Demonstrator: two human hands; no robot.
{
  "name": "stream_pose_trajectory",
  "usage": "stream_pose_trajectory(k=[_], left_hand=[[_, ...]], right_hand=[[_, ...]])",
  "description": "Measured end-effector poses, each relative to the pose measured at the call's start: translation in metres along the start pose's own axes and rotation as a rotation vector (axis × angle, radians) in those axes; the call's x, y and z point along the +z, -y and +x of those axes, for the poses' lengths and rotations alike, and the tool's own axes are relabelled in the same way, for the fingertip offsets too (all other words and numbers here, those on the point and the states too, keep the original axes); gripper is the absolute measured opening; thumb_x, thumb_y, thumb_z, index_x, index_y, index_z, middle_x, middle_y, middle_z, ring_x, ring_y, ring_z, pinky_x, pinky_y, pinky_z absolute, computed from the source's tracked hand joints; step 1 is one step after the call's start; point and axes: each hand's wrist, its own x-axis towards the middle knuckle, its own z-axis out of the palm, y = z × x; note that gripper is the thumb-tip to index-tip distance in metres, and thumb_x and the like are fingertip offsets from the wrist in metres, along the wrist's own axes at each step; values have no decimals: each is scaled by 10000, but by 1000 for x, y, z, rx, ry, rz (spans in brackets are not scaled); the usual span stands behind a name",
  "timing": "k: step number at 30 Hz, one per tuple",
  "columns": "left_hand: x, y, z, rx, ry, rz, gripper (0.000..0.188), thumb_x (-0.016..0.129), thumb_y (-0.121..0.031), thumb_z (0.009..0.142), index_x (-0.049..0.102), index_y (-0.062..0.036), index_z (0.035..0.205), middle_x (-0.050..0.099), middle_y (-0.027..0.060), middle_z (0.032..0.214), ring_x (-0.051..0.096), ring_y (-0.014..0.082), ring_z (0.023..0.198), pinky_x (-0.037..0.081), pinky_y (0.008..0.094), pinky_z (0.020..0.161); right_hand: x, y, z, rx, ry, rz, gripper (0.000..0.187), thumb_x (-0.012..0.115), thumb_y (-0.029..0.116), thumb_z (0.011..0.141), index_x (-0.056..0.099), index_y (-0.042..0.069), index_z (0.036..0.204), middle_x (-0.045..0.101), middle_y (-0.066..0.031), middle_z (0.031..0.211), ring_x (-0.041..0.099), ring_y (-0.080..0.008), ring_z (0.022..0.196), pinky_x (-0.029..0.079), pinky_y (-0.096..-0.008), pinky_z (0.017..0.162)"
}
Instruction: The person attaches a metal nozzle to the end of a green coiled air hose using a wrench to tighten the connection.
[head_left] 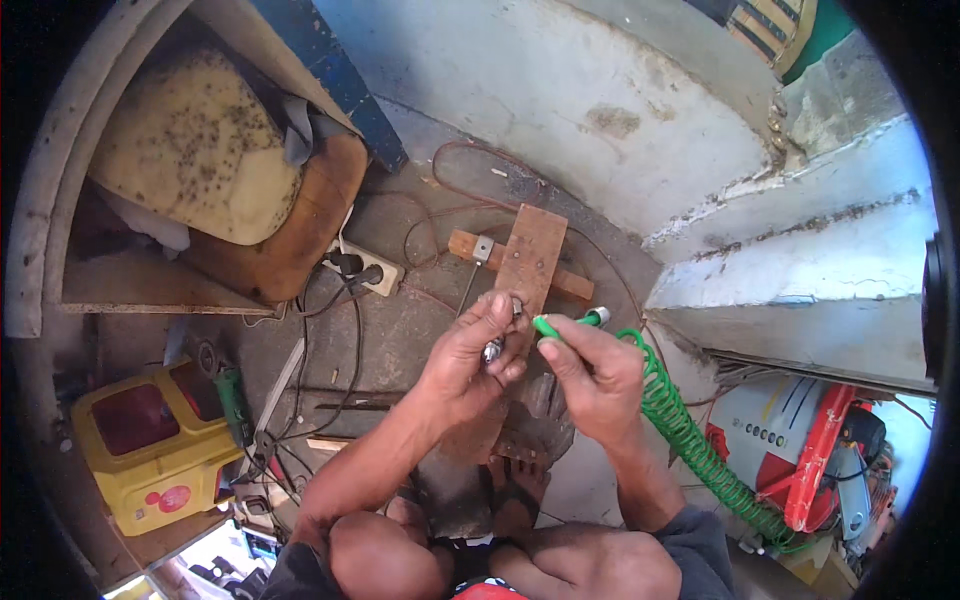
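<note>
My left hand (470, 358) is closed around a silver metal hose fitting (493, 350). At its fingertips a second small metal piece (517, 308) shows, perhaps part of the same fitting. Just to the right, my right hand (602, 385) pinches a bright green air hose (546, 327), its cut end pointing at the left hand, a small gap between them. Another stretch of green hose with a pale collar (601, 316) sticks out behind the right fingers. The hose's coiled length (690, 440) runs down to the right. Both hands are above a wooden plank (530, 250).
A crosspiece (571, 284) lies under the plank. Left of it are a white power strip (382, 279) with cords, a green angle grinder (232, 405) and a yellow case (180, 460). A worn cushion (200, 150) sits upper left. A red-and-white machine (808, 460) stands right.
</note>
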Motion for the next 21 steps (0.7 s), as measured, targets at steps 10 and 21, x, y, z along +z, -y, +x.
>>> stream_pose_trajectory(k=[10,21], left_hand=[[25,15,-37,-94,-61,67,243,661,-294,1010,680,-95,1147,649,-12,881,472,75,566,428,263,537],[36,45,-46,-149,-73,238,180,730,-274,969,691,-100,992,643,-23,824,486,61,584,459,266,540]], right_hand=[[5,21,-50,-362,-140,-564,335,807,48,823,731,40,1149,702,-106,834,650,-262,676,500,-372,625],[-7,29,-94,-284,-212,-764,326,796,65,838,708,34,1150,704,-120,887,666,-295,722,509,-397,642]])
